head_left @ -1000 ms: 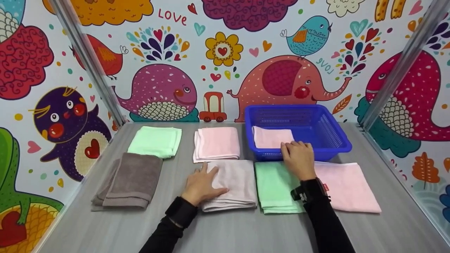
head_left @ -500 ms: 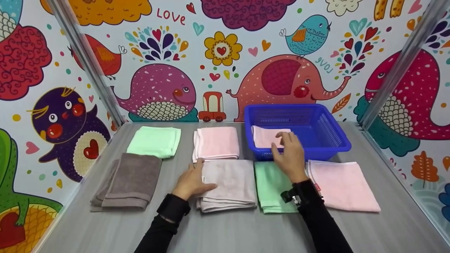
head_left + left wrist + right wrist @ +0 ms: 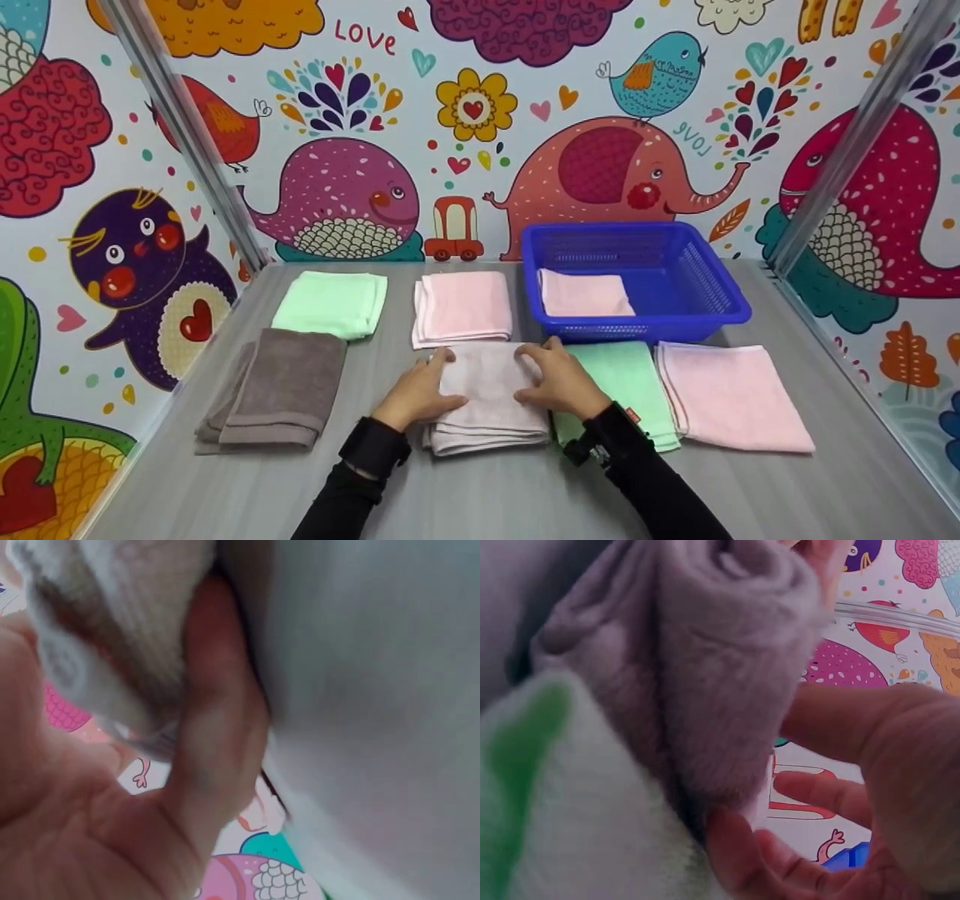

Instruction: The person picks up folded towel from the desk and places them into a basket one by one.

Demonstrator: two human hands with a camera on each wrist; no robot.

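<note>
Grey tabletop (image 3: 480, 491), cartoon-printed wall (image 3: 517, 112): right hand (image 3: 566, 379) joins left hand (image 3: 420, 394) at the lilac-grey towel (image 3: 487, 379)

Half a second ago the right hand was over the front rim of the blue plastic basket (image 3: 645, 325); now it has come down to the towel's right edge, pinching it between thumb and fingers. The left hand stays at the opposite edge, thumb on top, a finger tucked beneath the folds. Work therefore seems to have shifted from the basket to this towel, which now has a grip on both sides.

It lies folded on the tabletop, in front of a pink washcloth (image 3: 466, 307) and just beside a mint-green towel (image 3: 619, 382). Left behind in the basket, on its left side, is a folded pink cloth (image 3: 583, 294), which neither hand touches.
</note>
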